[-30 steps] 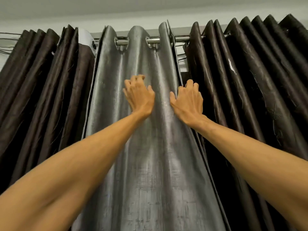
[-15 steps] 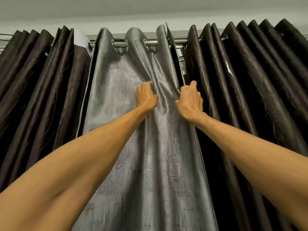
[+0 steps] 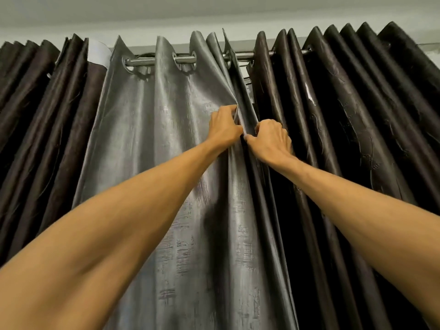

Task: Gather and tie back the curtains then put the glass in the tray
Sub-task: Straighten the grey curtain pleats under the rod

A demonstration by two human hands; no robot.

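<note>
Both hands have drawn together since half a second ago: the left hand [image 3: 223,129] and right hand [image 3: 271,139] now pinch one fold at the right edge of the grey curtain [image 3: 154,144], nearly touching. Its cloth is glossy and streaked, hung by metal eyelets [image 3: 184,64] on a steel rod [image 3: 152,61]. Flanking it hang dark brown pleated curtains [image 3: 357,120].

Dark curtains [image 3: 357,120] and a grey curtain [image 3: 152,144] wall off the whole frame, left to right. A rod [image 3: 183,60] crosses the top centre; one narrow slit [image 3: 246,76] opens between the curtains there.
</note>
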